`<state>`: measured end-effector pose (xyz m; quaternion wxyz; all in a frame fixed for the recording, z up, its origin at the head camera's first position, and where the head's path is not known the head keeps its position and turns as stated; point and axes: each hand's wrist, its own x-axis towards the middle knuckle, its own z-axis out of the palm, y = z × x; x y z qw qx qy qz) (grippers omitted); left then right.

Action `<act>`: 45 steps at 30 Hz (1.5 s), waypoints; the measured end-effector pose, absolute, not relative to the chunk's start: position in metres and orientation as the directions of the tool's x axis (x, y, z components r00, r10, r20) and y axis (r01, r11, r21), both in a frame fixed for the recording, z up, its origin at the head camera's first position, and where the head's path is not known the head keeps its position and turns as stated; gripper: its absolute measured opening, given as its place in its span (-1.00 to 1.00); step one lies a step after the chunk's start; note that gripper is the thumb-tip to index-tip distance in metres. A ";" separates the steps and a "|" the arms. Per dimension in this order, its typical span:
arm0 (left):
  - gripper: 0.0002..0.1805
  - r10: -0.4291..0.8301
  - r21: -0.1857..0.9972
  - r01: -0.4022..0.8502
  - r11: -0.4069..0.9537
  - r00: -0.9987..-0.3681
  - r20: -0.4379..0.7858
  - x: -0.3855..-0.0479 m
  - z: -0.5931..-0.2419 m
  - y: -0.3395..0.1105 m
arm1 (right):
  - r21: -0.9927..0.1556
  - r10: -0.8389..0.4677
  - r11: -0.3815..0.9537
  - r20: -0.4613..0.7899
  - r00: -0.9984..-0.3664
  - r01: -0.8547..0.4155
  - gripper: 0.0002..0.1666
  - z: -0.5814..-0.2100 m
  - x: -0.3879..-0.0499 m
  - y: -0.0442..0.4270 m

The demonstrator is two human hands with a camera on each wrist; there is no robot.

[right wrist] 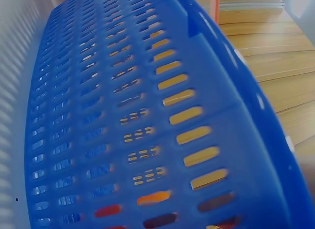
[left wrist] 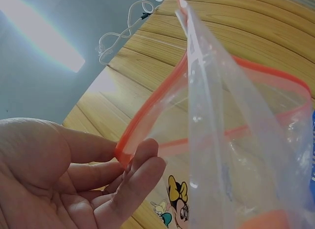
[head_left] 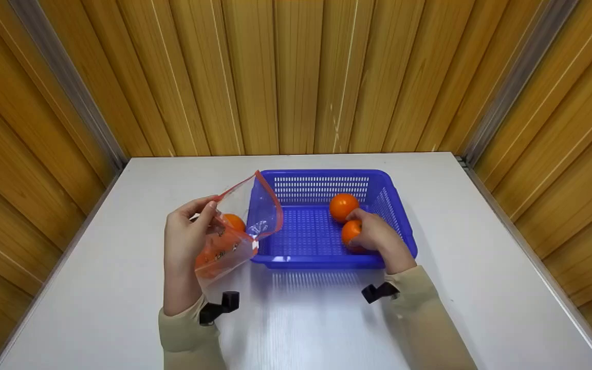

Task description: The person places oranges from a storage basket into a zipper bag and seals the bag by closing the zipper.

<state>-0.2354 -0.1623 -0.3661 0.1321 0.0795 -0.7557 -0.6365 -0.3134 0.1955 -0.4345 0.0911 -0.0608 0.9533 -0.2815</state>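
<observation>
My left hand (head_left: pixel 185 234) pinches the red-edged rim of a clear zip bag (head_left: pixel 270 203) between thumb and fingers. In the left wrist view the bag's mouth gapes, and a cartoon print (left wrist: pixel 178 202) shows on its side. Several oranges (head_left: pixel 234 222) lie inside the bag, partly behind its film. Over the right part of a blue plastic basket (head_left: pixel 321 261), my right hand (head_left: pixel 380 235) grips an orange (head_left: pixel 350 232) with thumb and fingers around it. Another orange (head_left: pixel 344 207) sits just behind that one in the basket. The right wrist view shows mostly the basket's slotted wall (right wrist: pixel 211 106), which hides the hand.
The basket stands on a white table (head_left: pixel 296 324), its left rim beside and partly behind the bag. Wood-look panels (head_left: pixel 296 77) enclose the table at the back and both sides. A white cable (left wrist: pixel 129 29) hangs in the left wrist view.
</observation>
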 end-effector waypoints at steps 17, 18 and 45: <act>-0.68 -0.294 0.984 0.034 0.177 -0.952 0.085 -0.236 -0.364 -0.163 | -0.739 -0.232 0.666 -0.079 -0.969 -0.099 -0.30 -0.403 -0.306 0.193; -0.68 -0.294 0.984 0.034 0.177 -0.952 0.086 -0.236 -0.364 -0.163 | -0.756 -0.241 0.645 -0.065 -0.968 -0.110 -0.31 -0.402 -0.306 0.192; -0.68 -0.279 0.982 0.010 0.187 -0.958 0.063 -0.234 -0.363 -0.161 | -0.902 -0.460 0.351 0.069 -0.885 -0.253 -0.34 -0.363 -0.298 0.068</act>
